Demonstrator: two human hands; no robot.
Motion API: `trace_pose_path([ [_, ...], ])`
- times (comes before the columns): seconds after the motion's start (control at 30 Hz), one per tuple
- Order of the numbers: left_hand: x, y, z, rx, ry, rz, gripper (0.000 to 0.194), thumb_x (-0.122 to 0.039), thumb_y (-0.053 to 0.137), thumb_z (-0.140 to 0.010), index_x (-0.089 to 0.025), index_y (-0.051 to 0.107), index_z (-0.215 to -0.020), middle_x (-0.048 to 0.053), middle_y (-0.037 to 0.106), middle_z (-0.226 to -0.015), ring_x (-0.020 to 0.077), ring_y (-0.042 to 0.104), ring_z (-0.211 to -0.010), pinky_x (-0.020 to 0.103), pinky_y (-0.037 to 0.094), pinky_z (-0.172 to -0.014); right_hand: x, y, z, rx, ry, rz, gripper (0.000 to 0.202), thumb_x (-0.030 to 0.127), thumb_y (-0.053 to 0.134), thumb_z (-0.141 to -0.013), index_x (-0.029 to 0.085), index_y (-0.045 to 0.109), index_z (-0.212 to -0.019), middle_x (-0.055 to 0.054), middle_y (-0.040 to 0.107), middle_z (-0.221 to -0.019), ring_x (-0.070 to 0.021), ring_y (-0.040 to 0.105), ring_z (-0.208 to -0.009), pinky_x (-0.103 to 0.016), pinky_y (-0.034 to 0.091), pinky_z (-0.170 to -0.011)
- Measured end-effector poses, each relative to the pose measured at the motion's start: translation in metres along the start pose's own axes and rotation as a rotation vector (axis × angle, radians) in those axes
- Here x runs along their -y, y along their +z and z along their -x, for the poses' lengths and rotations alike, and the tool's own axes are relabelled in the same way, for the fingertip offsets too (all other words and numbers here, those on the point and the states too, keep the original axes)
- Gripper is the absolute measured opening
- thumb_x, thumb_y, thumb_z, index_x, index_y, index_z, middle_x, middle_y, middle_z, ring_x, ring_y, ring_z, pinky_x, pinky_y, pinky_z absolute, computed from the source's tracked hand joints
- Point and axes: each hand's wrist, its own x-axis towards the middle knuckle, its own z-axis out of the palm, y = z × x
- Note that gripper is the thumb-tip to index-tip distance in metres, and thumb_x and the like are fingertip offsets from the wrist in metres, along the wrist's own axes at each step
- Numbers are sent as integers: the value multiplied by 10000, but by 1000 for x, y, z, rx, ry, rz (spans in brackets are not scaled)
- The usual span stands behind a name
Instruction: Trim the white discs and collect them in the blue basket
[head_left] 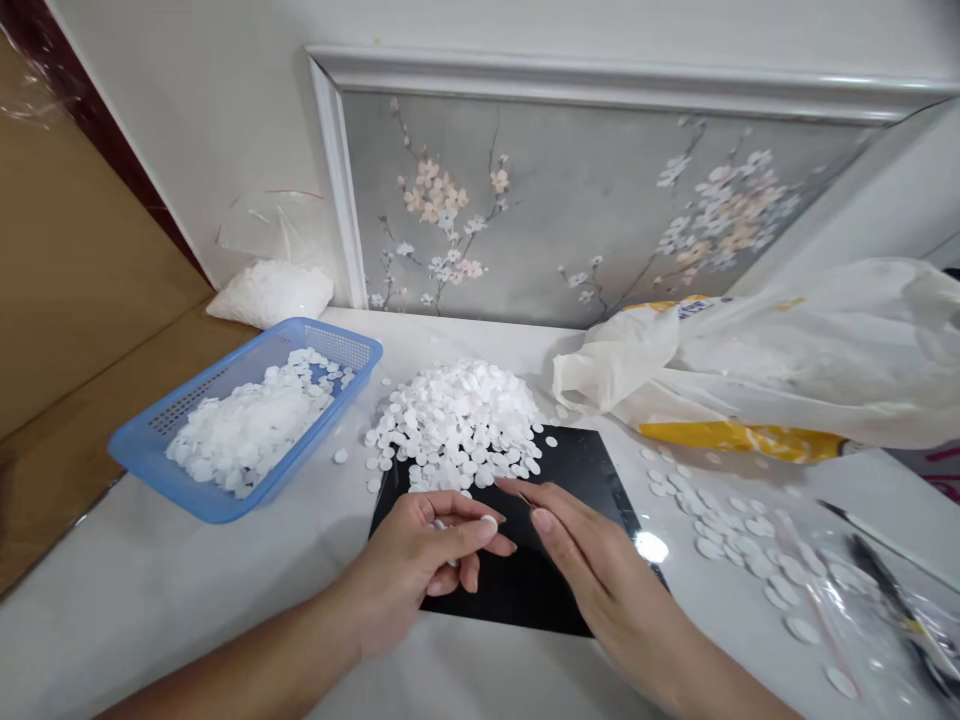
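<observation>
My left hand is closed, with a small white disc pinched at the thumb and fingertips. More white pieces show inside its curled fingers. Just to the right, my right hand pinches a thin, slender tool between thumb and forefinger; most of it is hidden, so its kind is unclear. Both hands are above a black flat board, apart from each other. Beyond them, a heap of white discs covers the board's far part and spills onto the white table.
At left stands a blue plastic basket holding white discs, with a clear bag of white pieces behind it. A white and yellow plastic bag lies at right. Nearer are scattered larger discs and black-handled scissors.
</observation>
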Motion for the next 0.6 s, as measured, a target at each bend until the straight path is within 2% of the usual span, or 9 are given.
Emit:
trace_pose_path([
  [0.17,-1,-1,-2,-10,1,-1,199,-315,695,-740,-137,650,-815,120,726,-848,30,471,-454,173,152,-400,-4,5,2,-16,-86,68,432,339,311,-970,232,431,-1371,-29,526,-801,-144,560,-674,-254,498,-635],
  [0.27,-1,-2,-2,-16,-6,-17,210,-318,702,-733,-139,670,-838,107,723,-826,27,448,-468,162,205,-429,-5,5,3,-35,-114,103,436,314,310,-974,209,406,-1385,-28,519,-796,-135,556,-666,-244,505,-633],
  [0.37,-2,-2,-2,-43,-12,-24,223,-316,719,-714,-141,691,-850,78,709,-775,27,415,-492,165,279,-488,-6,4,3,-55,-170,142,425,309,324,-972,195,440,-1365,-24,516,-768,-125,546,-622,-226,502,-589],
  [0.5,-2,-3,-3,-58,3,-19,212,-313,733,-693,-126,695,-786,48,668,-693,40,372,-494,188,248,-473,-7,3,2,-72,-273,213,401,302,352,-966,191,498,-1322,-28,530,-753,-117,537,-574,-213,480,-519],
  [0.6,-1,-3,-3,-52,-5,-35,210,-321,723,-698,-127,691,-771,49,666,-700,46,382,-502,197,243,-471,-7,3,2,-80,-329,261,377,277,357,-964,177,546,-1275,-51,566,-779,-128,571,-617,-222,485,-536],
])
